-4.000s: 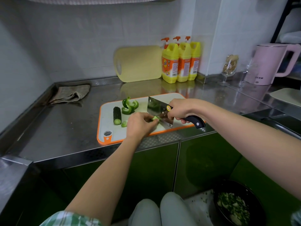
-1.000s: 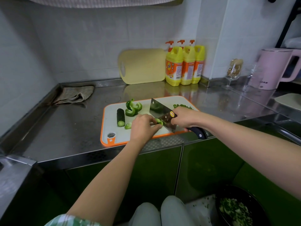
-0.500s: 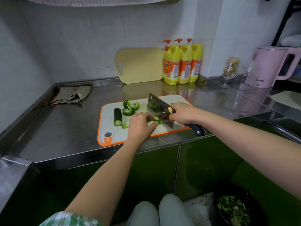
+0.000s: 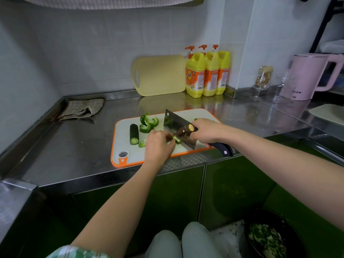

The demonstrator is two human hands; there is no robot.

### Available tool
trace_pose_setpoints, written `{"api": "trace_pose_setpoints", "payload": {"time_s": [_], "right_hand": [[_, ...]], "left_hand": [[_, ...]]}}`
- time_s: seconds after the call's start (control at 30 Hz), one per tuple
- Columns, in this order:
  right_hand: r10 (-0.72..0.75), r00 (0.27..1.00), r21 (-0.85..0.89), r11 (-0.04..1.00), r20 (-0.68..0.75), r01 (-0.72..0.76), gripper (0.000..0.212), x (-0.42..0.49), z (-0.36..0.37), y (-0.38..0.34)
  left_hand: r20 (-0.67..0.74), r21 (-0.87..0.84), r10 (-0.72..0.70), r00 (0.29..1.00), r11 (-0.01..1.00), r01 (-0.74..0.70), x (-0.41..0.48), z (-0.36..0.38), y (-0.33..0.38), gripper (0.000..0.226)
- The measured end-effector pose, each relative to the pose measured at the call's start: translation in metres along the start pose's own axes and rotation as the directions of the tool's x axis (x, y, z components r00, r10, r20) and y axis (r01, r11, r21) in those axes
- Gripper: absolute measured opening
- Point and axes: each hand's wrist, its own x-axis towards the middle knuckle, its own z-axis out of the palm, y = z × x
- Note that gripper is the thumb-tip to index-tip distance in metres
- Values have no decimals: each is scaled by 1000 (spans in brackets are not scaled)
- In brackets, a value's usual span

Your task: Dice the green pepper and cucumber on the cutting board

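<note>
A white cutting board [image 4: 122,144] with an orange rim lies on the steel counter. On its left part lies a dark cucumber piece [image 4: 134,134], and behind it a pile of green pepper strips [image 4: 148,123]. One loose pepper bit [image 4: 142,143] sits beside my left hand [image 4: 158,146], which pins a pepper strip [image 4: 176,139] against the board. My right hand [image 4: 205,132] grips the dark handle of a cleaver [image 4: 179,130], whose blade stands against the strip. Diced bits [image 4: 197,119] show behind my right hand.
A folded cloth [image 4: 81,108] lies at the back left. A yellow board [image 4: 160,75] and three yellow bottles [image 4: 206,71] stand by the wall. Glasses [image 4: 263,81] and a pink kettle [image 4: 309,76] are at the right. A black bowl [image 4: 271,237] of chopped greens sits on the floor.
The cleaver has kept working at the pepper strip under my left hand. My hands stay in the same place on the board; the view has shifted slightly.
</note>
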Motion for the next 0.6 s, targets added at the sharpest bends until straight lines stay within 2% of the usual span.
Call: {"api": "trace_pose_setpoints", "payload": {"time_s": [0.2,0.6], "right_hand": [[-1,1000,-71,997,-12,0,17,-2,0,-5],[-16,1000,-69,997,-20,15,13,0,1,0]], "left_hand": [[6,-20,-18,1000,1000,18,0,-3,6,25],[50,6,-11,999,1000,11,3,-1,2,31]]}}
